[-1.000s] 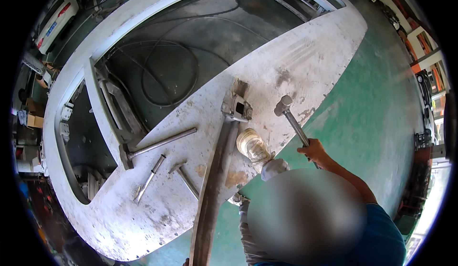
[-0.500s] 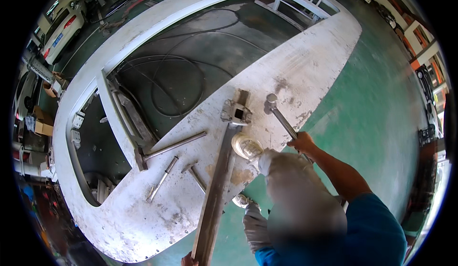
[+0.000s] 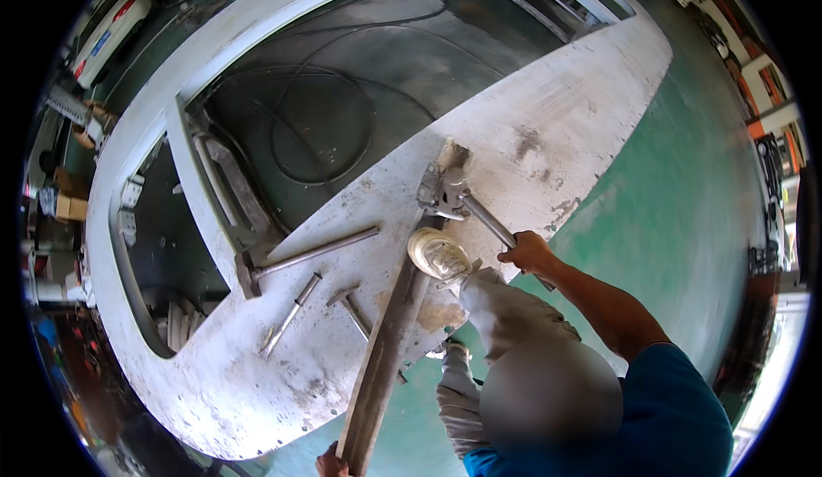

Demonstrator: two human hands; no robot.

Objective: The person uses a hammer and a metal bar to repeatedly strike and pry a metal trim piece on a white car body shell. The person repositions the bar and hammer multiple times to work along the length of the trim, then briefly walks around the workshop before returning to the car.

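One steel bar [image 3: 390,348] lies over one white panel [image 3: 591,92], its long axis slanting from the lower edge of the view upward and slightly rightward; a single blocky metal fitting [image 3: 429,187] sits at the bar's far end. One sledgehammer [image 3: 490,217] is to the right of the bar, its handle sloping up and leftward, its head over the fitting; whether they touch, I cannot tell. The right hand [image 3: 529,253] has its fingers closed around that handle. The left hand [image 3: 330,462] is against the left side of the bar's near end, partly cut off, so how far its fingers close cannot be told. Left of the bar lie two more hammers, one long-handled [image 3: 317,250] and one smaller [image 3: 353,307], plus one short metal rod [image 3: 291,316]. One pale boot [image 3: 439,254] stands just right of the bar, near the fitting.
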